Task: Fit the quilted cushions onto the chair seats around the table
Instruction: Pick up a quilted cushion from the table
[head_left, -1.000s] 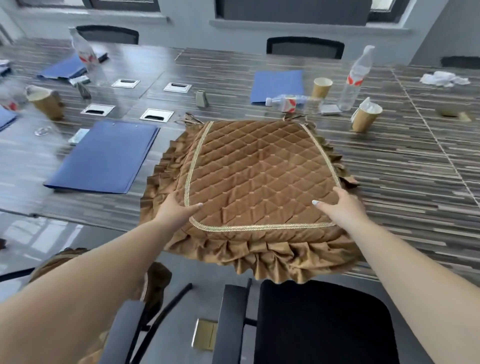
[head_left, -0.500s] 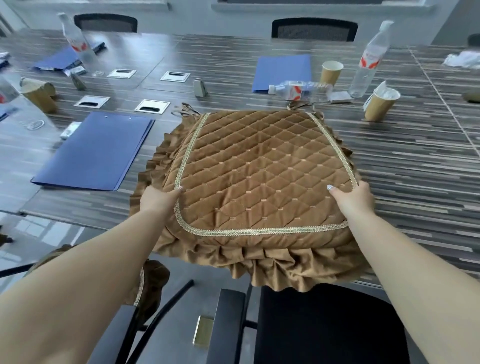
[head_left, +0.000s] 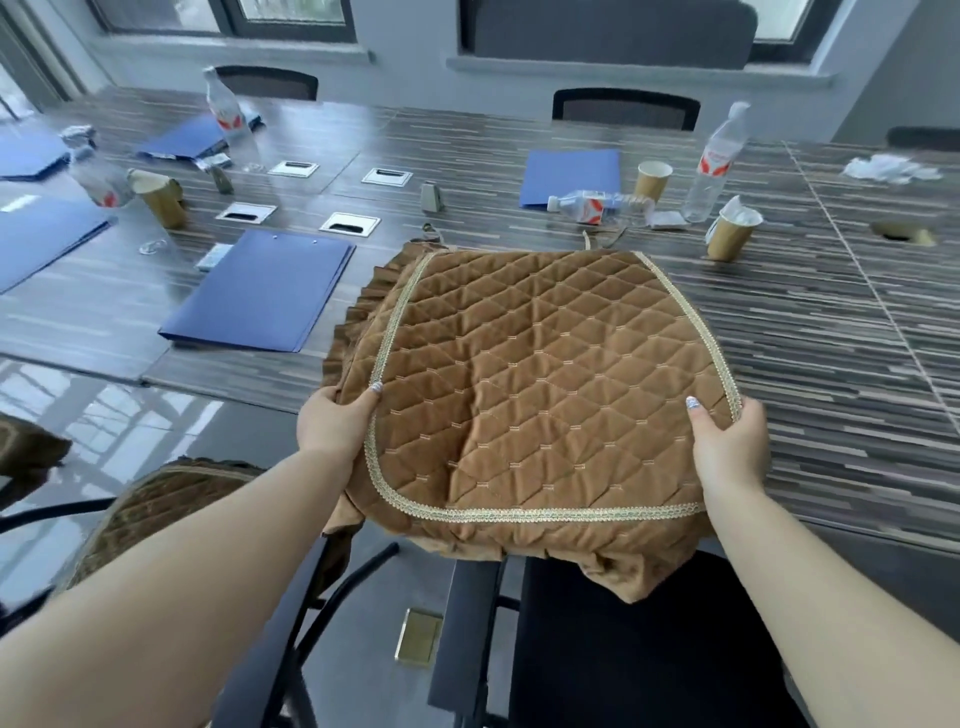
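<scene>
Black chair seat (head_left: 644, 649) at bottom of view, bare, directly under the near edge of the brown quilted cushion (head_left: 540, 379). To its left a second chair with a brown quilted cover (head_left: 156, 499) already on it. Left hand (head_left: 335, 423) clamps the cushion's left edge, thumb on top by the gold trim, fingers wrapped underneath. Right hand (head_left: 730, 441) grips the right edge the same way, thumb on the quilted face, fingers under. Cushion is tilted: near edge with its ruffle hangs off the table edge over the black seat, far edge over the striped wood table (head_left: 779, 322); contact with the tabletop can't be told. Tie strings at the far corners. Blue folder (head_left: 260, 291) lies just left of the cushion. Beyond: metal cable grommets (head_left: 349, 224), another blue folder (head_left: 571, 176), a water bottle on its side (head_left: 597, 203), two paper cups (head_left: 730, 231), an upright water bottle (head_left: 714, 163). Far side: black chair back (head_left: 626, 109) against the table.
</scene>
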